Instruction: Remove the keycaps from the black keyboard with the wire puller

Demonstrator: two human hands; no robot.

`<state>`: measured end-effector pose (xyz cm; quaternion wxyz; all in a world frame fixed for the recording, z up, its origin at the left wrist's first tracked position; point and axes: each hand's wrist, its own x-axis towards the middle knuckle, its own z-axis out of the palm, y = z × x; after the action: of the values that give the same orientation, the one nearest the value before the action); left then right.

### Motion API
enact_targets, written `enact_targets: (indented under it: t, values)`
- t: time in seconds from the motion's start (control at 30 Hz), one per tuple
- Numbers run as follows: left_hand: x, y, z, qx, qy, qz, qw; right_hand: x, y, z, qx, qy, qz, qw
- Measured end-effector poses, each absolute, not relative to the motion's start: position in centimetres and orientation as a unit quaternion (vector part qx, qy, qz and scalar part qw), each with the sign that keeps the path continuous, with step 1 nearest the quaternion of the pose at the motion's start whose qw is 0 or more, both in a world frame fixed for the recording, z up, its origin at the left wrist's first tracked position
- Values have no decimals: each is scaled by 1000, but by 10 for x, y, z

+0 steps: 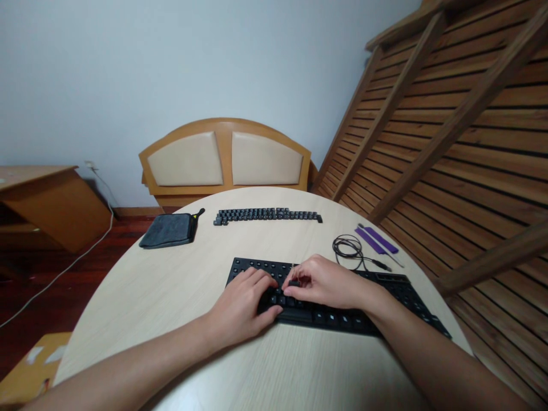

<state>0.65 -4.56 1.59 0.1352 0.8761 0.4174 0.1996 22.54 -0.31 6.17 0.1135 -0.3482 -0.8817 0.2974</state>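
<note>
A black keyboard lies on the table in front of me, with some of its keys off and bare sockets showing. My left hand rests over its left part, fingers curved and apart from the thumb, touching the keys and front edge. Just beside it, my right hand is pinched low over the same keys. Something small and thin seems to be between its fingertips, too hidden to name. Farther back, loose black keycaps stand in rows.
A folded grey cloth lies at the left of the round table. At the right are a coiled black cable, a purple strip and a thin brush-like tool. Wooden slats lean beyond the table's right edge.
</note>
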Motion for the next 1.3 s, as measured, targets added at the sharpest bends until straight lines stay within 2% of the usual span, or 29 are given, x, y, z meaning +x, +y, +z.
enact_targets:
  t: [0.8,1.1,1.3]
  values:
    - [5,-45,11,862,435,209,155,224,-3,63,-371,-882,273,104]
    - [8,-45,10,846,461,221,151,236,-13,46,-425,-880,188,101]
    - [11,-46,7,834,483,232,135,236,-13,44,-429,-867,230,107]
